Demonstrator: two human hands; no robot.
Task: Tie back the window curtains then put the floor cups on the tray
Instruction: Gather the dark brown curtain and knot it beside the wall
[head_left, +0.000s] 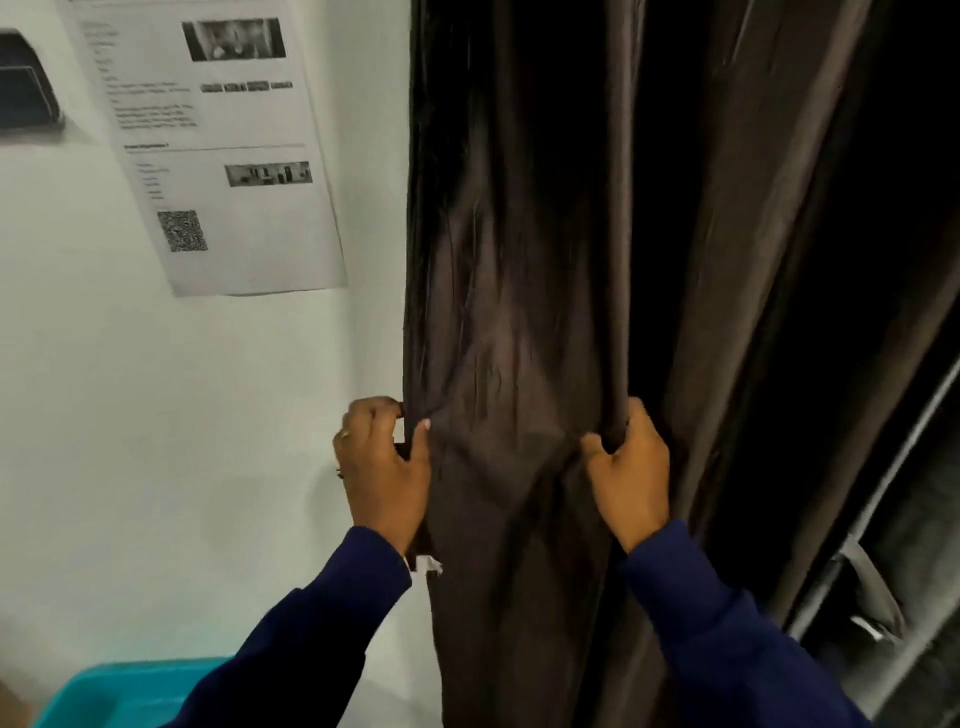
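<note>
- Nearest to the camera, two dark blue sleeves (727, 639) reach forward and up, so both hands can work on the cloth at the same height.
- Low at the left edge, a turquoise tray (104, 691) shows only a corner; probably it is the tray for the cups. No cup is in view.
- At the middle, the left hand (384, 467) has its fingers curled at the wall-side edge of the dark brown curtain (509, 312), pinching the cloth together with a small dark thing there. It may be a tie-back or a hook; I cannot tell which.
- Just to the right, the right hand (631, 462) grips a thick fold of the same curtain, fingers closed round it, to hold the cloth gathered toward the wall.
- Between the hands the cloth is bunched and creased; I judge the tying is not yet finished.
- Farther back, a printed paper (218, 156) hangs on the white wall (156, 415).
</note>
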